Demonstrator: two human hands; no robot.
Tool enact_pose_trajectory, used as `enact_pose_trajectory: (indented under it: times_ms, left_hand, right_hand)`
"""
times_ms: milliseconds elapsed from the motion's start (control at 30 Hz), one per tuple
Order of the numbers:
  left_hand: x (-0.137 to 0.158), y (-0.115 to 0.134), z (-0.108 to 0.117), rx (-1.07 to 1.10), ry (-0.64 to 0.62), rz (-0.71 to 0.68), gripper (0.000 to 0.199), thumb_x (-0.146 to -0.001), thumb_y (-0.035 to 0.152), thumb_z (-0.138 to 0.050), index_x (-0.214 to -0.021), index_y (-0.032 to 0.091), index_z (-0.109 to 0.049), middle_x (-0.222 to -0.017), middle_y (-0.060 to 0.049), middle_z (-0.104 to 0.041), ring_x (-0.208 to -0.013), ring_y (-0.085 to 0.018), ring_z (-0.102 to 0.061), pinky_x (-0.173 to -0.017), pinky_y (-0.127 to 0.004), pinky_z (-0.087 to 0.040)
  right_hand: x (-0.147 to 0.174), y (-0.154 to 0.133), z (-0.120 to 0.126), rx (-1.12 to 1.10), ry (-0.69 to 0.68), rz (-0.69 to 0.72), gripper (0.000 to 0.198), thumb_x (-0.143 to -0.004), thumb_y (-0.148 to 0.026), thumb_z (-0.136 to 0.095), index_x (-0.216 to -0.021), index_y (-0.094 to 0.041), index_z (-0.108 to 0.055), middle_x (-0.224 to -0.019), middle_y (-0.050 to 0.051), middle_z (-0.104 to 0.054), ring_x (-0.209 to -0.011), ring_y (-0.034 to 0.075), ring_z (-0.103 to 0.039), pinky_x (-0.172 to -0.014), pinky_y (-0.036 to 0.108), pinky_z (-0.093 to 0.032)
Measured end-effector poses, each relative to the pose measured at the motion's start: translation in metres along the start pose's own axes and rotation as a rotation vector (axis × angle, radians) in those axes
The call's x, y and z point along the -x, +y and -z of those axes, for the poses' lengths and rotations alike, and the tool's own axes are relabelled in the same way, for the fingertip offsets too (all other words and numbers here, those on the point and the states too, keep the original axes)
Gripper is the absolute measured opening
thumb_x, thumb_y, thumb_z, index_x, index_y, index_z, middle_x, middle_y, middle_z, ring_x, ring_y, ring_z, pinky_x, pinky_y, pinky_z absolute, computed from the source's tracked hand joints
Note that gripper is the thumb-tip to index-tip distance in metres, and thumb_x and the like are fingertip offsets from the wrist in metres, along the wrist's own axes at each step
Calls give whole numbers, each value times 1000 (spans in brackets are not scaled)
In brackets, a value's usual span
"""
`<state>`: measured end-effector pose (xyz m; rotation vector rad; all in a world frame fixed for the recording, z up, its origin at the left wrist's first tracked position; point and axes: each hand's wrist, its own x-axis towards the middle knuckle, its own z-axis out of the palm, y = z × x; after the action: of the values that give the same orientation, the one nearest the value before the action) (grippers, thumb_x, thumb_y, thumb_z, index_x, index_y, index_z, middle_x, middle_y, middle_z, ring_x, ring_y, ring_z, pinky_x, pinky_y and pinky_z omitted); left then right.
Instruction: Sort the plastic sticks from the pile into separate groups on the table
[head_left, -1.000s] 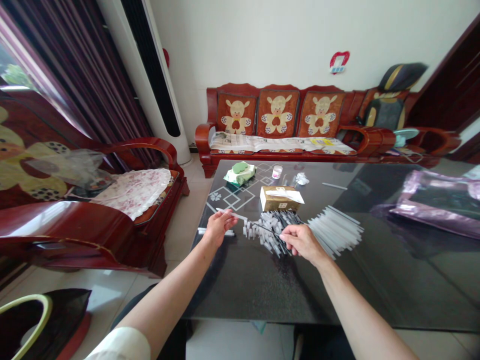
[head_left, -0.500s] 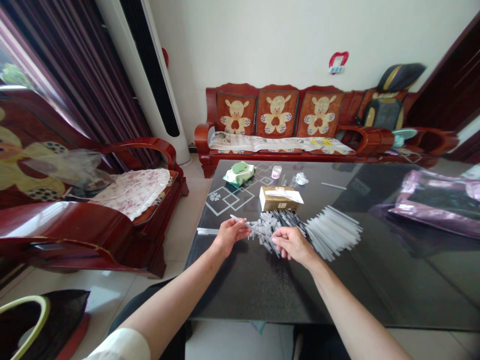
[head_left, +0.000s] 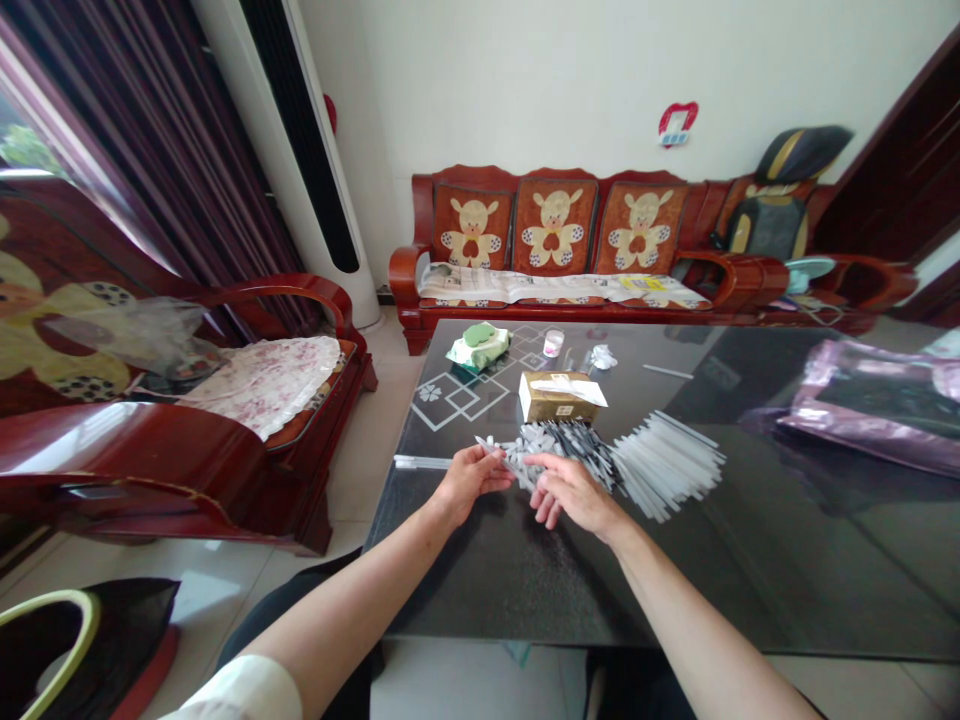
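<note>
My left hand (head_left: 474,482) is closed in a pinch on a slim whitish pen-like tube (head_left: 481,443), whose tip sticks out above the fingers. Just to its right, my right hand (head_left: 571,492) has its fingers apart, the index stretched toward the left hand; nothing shows in its grip. Behind both hands lies a heap of short grey-white pieces (head_left: 531,440), partly covered by them. Thin black sticks (head_left: 581,443) adjoin it. Long whitish tubes (head_left: 667,465) are fanned out farther right. A few clear tubes (head_left: 421,462) rest left of my left hand.
On the dark glossy table (head_left: 480,600), a tissue box (head_left: 556,402) stands behind the heap. Farther back are a green wipes pack (head_left: 480,347), a small white tub (head_left: 553,344) and a crumpled tissue (head_left: 603,357). Purple plastic packaging (head_left: 870,410) lies at right.
My right hand has let go of the near end of the tube and its fingers have spread. My left hand has moved slightly right, still holding the tube.
</note>
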<state>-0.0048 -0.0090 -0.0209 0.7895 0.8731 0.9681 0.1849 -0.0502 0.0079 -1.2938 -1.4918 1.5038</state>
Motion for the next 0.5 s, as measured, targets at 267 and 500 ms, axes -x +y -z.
enact_pose_trajectory:
  times_ms: [267,500]
  left_hand:
    - [-2,0,3,62,-21,64,12,-82,17,-66,-89,7,-65,-71,-10,-69,-62,-15,-68,-59,-23,-56]
    - [0,-2,2,33,-69,87,14,-81,20,-68,-89,8,-65,-68,-10,-69,-57,-14,-67,-56,-22,-56]
  right_hand:
    - [-1,4,1,16,25,-29,42,-83,-34,-46,-117,-10,-54,-63,1,-64,-48,15,-64,-40,23,-48]
    - [0,3,0,30,20,-13,36,-82,-46,-54,-88,-11,-61,-62,2,-65,-45,13,-62,-35,19,-43]
